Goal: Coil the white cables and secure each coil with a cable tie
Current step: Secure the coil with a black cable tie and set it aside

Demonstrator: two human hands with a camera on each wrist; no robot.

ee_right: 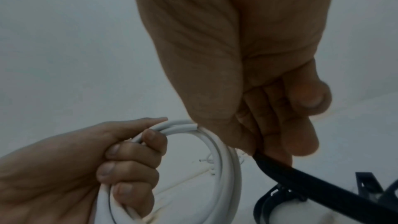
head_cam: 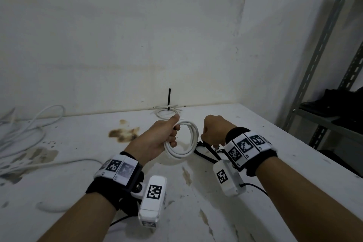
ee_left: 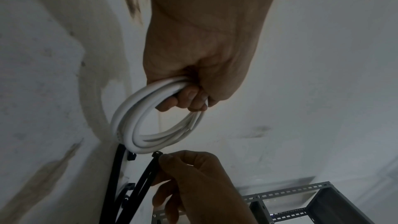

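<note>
My left hand [head_cam: 172,135] grips a white cable coil [head_cam: 191,139] of several loops and holds it upright above the table. The left wrist view shows the coil [ee_left: 129,125] hanging from the curled fingers [ee_left: 183,101]. Just to its right, my right hand [head_cam: 206,140] pinches one black cable tie [ee_right: 290,171] between thumb and fingers. That tie comes from a bunch of black ties [head_cam: 206,151] lying on the table below the coil. My right hand [ee_left: 172,161] holds the tie's head close under the coil [ee_right: 228,159].
A tied white coil [head_cam: 167,113] with a black tie sticking up lies by the back wall. Loose white cables [head_cam: 29,129] sprawl at the left, and one short piece [head_cam: 51,207] lies near the front. The white table [head_cam: 196,212] is stained. A metal shelf [head_cam: 322,76] stands at the right.
</note>
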